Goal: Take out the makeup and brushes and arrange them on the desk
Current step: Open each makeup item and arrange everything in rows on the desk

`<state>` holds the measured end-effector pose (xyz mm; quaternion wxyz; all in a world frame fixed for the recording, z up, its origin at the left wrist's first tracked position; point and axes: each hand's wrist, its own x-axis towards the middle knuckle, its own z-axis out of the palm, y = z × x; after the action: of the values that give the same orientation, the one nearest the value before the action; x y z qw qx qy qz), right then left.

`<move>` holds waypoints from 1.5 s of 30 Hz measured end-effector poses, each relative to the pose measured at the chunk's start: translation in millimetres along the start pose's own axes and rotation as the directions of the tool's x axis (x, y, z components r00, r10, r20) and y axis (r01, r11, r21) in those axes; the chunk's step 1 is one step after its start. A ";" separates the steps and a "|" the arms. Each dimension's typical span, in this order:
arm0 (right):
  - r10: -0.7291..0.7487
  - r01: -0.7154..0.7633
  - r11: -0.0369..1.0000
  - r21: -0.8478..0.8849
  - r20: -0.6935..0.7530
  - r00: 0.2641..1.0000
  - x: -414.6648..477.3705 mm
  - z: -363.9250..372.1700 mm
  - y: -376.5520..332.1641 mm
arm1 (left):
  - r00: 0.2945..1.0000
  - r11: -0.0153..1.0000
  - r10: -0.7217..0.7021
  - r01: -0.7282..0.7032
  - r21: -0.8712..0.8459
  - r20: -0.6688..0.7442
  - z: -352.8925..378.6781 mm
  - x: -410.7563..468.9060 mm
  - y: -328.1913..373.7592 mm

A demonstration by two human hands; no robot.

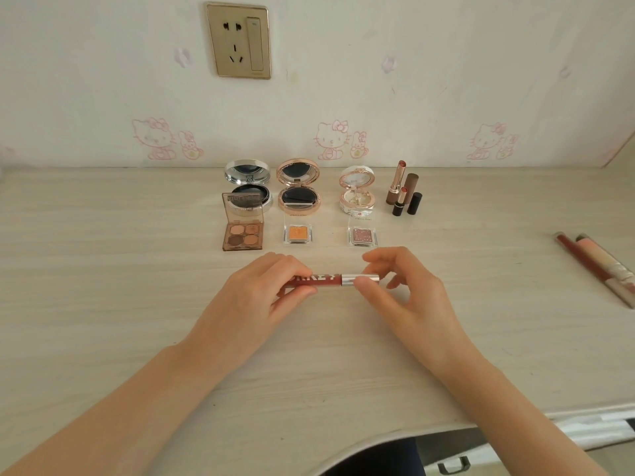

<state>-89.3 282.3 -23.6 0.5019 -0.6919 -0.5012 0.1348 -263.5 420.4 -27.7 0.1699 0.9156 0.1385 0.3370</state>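
I hold a dark red lip gloss tube [326, 280] level above the desk [103, 286]. My left hand [261, 293] grips its red body and my right hand [402, 290] pinches its silver cap [360, 280]. Behind it stand open items in rows: a silver compact [246, 182], a rose-gold compact [298, 187], a white floral compact [358, 192], a four-colour eyeshadow palette [242, 228], an orange single eyeshadow [297, 233] and a pink glitter single eyeshadow [361, 236]. Two uncapped lipsticks [398, 190] stand with their caps at the back right.
Several long tubes or pencils [598, 266] lie at the desk's right edge. A wall socket [238, 41] sits on the cartoon-cat wallpaper behind. The desk's curved front edge [446, 424] runs low in view, with a drawer handle [453, 464] below it.
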 end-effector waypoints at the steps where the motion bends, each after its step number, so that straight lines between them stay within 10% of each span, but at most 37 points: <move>1: 0.000 0.000 1.000 -0.016 0.005 1.000 0.0 0.3 -0.2 | 1.000 1.000 0.001 -0.001 -0.002 -0.001 0.0 -0.2 0.0; 45: 0.059 -0.059 0.998 0.037 0.003 0.998 1.0 2.1 1.4 | 0.999 0.999 -0.037 0.036 -0.032 -0.037 2.8 -1.9 -4.4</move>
<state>-89.6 284.2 -25.4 0.5097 -0.6968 -0.4787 0.1595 -263.7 423.0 -32.5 0.1876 0.9037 0.1530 0.3531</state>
